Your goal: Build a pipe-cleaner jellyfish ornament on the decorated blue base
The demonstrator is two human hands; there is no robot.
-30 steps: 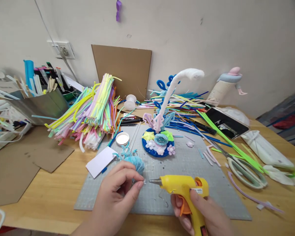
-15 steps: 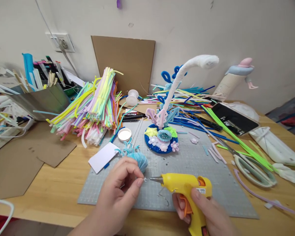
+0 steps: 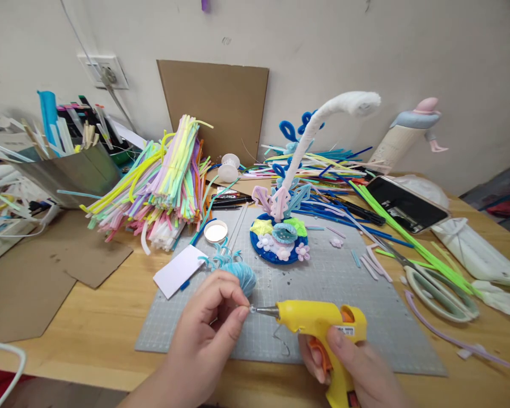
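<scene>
My left hand (image 3: 210,328) pinches a tiny clear piece (image 3: 252,309) between thumb and forefinger; its kind is too small to make out. My right hand (image 3: 352,357) is wrapped round a yellow glue gun (image 3: 310,314), fingers at its orange trigger. The metal nozzle (image 3: 267,311) points left, its tip at the clear piece. Just behind my left hand lies a light blue fuzzy bundle (image 3: 242,276), partly covered by the fingers. Beyond the hands stands a pipe-cleaner ornament on a round blue base (image 3: 276,258), with flowers, a shell and a tall white curved stem (image 3: 308,133).
A grey cutting mat (image 3: 331,289) lies under the work. On the right are scissors (image 3: 440,292), a phone (image 3: 406,203) and green pipe cleaners (image 3: 402,229). Left are a white card (image 3: 179,271), a round white lid (image 3: 215,231), pipe-cleaner bundles (image 3: 174,175) and cardboard (image 3: 25,272).
The glue gun's nozzle has moved slightly left and now meets the clear piece, closing the small gap. My left hand keeps its pinch in nearly the same place.
</scene>
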